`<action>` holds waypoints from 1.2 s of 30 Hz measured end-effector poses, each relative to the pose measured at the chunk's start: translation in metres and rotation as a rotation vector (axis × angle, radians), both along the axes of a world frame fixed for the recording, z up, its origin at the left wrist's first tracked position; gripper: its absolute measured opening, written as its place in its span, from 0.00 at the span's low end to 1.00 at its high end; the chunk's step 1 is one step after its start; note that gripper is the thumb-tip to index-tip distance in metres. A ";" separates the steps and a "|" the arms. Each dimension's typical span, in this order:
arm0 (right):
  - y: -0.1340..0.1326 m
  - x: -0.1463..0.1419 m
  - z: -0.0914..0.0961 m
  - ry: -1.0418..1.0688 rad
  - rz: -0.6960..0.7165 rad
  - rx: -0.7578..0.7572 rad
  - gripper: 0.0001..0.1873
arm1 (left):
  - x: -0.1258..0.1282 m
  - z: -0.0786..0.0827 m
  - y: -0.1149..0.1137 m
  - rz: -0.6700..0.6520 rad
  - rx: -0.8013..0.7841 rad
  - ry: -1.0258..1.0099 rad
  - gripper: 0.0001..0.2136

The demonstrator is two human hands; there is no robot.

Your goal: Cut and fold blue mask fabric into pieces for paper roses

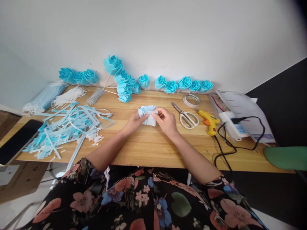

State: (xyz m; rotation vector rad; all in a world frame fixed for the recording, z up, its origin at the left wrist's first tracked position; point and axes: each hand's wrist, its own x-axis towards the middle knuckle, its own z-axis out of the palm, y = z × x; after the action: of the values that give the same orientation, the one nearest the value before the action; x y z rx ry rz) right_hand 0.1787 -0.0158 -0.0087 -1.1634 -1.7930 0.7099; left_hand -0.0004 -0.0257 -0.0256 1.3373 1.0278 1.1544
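Note:
A small stack of pale blue and white fabric pieces [150, 118] is held up over the middle of the wooden table. My left hand [134, 123] is closed on the stack's left side, thumb on top. At its right edge, my right hand [167, 120] pinches the stack between thumb and fingers. The layers fan out a little at the upper left. To the right of my right hand lie scissors [188, 119] with white handles, blades partly apart. A yellow glue gun [209, 121] rests beyond them, its cord running toward the front edge.
Left, a heap of blue and white strips [69, 127] lies beside a phone [18, 140], face masks [46, 97] and grey wires [96, 95]. Several blue fabric flowers [124, 89] line the wall. A tape roll [191, 100], power strip [233, 124] and papers [249, 111] occupy the right.

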 end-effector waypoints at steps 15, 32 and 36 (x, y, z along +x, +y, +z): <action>0.015 0.005 -0.012 0.038 0.172 -0.195 0.15 | -0.004 0.000 0.004 0.090 0.039 0.193 0.24; 0.013 0.003 -0.017 -0.065 0.143 -0.198 0.40 | -0.004 0.007 0.003 0.141 0.213 0.479 0.24; 0.014 0.003 -0.021 -0.104 0.178 -0.179 0.41 | -0.004 0.006 0.004 0.118 0.216 0.477 0.24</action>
State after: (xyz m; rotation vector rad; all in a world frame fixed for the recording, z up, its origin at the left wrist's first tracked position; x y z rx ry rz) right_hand 0.1820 -0.0022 -0.0301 -1.1849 -1.9703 0.9452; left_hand -0.0045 -0.0219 -0.0199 1.7982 1.3651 1.0787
